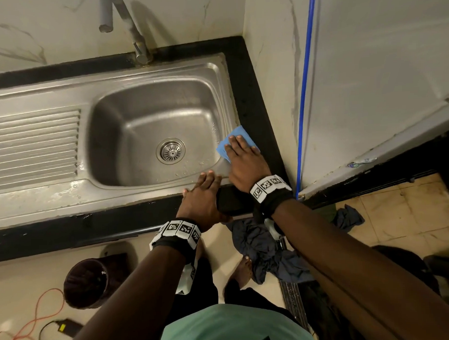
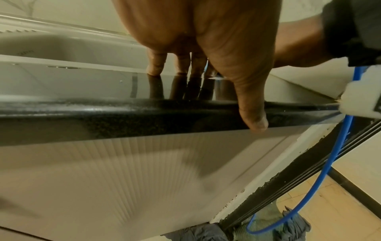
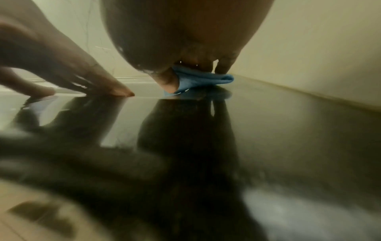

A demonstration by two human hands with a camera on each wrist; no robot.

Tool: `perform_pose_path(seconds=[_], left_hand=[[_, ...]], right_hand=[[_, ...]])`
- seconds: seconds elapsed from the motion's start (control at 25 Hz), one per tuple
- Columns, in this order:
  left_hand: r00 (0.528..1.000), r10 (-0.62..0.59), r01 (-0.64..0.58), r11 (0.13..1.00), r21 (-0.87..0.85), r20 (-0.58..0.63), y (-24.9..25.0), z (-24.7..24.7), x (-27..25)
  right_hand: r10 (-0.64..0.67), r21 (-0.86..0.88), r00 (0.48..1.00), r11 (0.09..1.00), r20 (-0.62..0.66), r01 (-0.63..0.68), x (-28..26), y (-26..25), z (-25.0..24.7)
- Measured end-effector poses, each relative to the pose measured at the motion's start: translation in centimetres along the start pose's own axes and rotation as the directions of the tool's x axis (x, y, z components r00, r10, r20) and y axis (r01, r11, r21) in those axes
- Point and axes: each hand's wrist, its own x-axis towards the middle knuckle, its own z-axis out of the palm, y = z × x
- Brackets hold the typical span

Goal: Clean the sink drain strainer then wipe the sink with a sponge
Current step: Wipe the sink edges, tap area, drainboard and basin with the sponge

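Steel makes up the biggest thing in view: the sink (image 1: 150, 126), a single basin with a ribbed drainboard (image 1: 34, 148) to its left, set in a black table (image 1: 251, 92) against a pale wall. Its faucet (image 1: 126, 25) stands at the back edge. Beads of water sit on the rim near the front right corner, so the metal should be slick under anything drawn across it.

Next in size come the hands. The left hand (image 1: 201, 198) lies flat on the front rim, fingers straight and spread, thumb hanging over the table's edge in the left wrist view; it holds nothing and looks like a brace. The right hand (image 1: 243, 161) presses down on the sponge (image 1: 236, 136) with fingers laid straight over it, though the right wrist view shows the thumb tucked against the sponge's near edge.

That sponge is thin, blue and soft, folding where the hand bears on it. It lies on the sink's right rim, partly over the black table. Light and limp, it should handle best under a flat palm, or pinched by a folded edge to lift it.

Smallest is the strainer (image 1: 171, 150), seated in the drain at the basin floor, with no debris visible on it. I judge the wiping step to be in hand.
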Motion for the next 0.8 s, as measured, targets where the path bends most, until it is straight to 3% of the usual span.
perform_pose_path(seconds=[0.16,0.44,0.6,0.8], left_hand=[[1.000,0.001,-0.001,1.000,-0.001,-0.005,0.2,-0.4,-0.1],[1.000,-0.001,0.001,1.000,-0.017,-0.013,0.3,-0.3,-0.5],[1.000,-0.005,0.005,1.000,-0.013,-0.020,0.4,-0.3,-0.6],[0.998,-0.009,0.003,0.994,-0.107,-0.056,0.2,0.0,-0.8]], right_hand=[[0.015,-0.029,1.000,0.999,0.010,-0.015,1.7,-0.7,-1.0],[0.005,0.022,1.000,1.000,0.022,-0.005,-5.5,-2.7,1.9],[0.002,0.025,1.000,1.000,-0.013,-0.001,-5.7,-2.8,1.7],[0.036,0.218,0.995,0.976,-0.090,-0.015,-6.0,-5.0,1.5]])
